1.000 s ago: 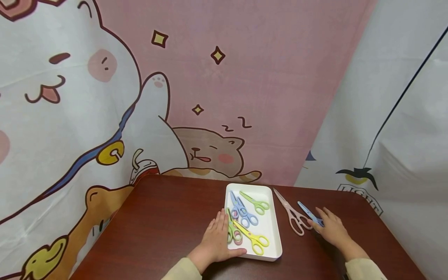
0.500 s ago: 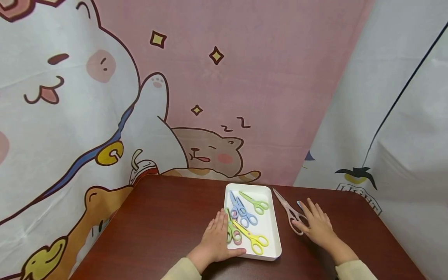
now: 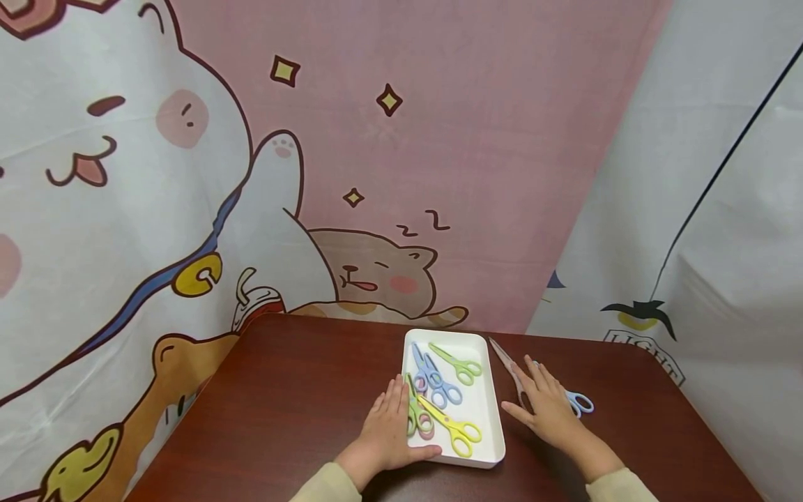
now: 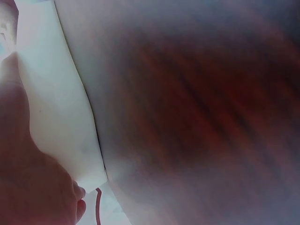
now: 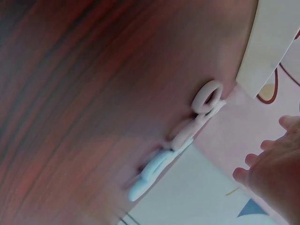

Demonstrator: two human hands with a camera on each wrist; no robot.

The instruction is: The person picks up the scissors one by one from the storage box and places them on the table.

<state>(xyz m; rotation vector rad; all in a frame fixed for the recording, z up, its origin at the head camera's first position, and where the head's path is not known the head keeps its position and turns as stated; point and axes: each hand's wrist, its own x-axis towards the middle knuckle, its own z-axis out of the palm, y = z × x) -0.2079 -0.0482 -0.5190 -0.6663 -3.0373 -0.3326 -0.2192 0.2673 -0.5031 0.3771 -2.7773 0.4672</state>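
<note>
My left hand (image 3: 389,434) rests along the left wall of a white tray (image 3: 488,425), fingers straight and thumb across its near corner. In the tray lie several children's scissors: blue ones (image 3: 445,392), an upper green pair (image 3: 465,369), another green pair (image 3: 412,413) and a yellow pair (image 3: 463,432), with pink handles partly covered beneath. My right hand (image 3: 551,413), fingers spread, hovers over pink scissors (image 5: 205,99) and a loose blue pair (image 5: 154,166) on the table. From the head view it hides their middles; the right wrist view shows the fingers above both.
The dark brown wooden table (image 3: 301,404) ends at a back edge close behind the tray. A cartoon-printed cloth (image 3: 489,174) hangs behind it and along both sides.
My right hand has moved left, from beside the loose blue scissors to over the pink ones, uncovering the blue handles. The left hand and the tray have stayed in place.
</note>
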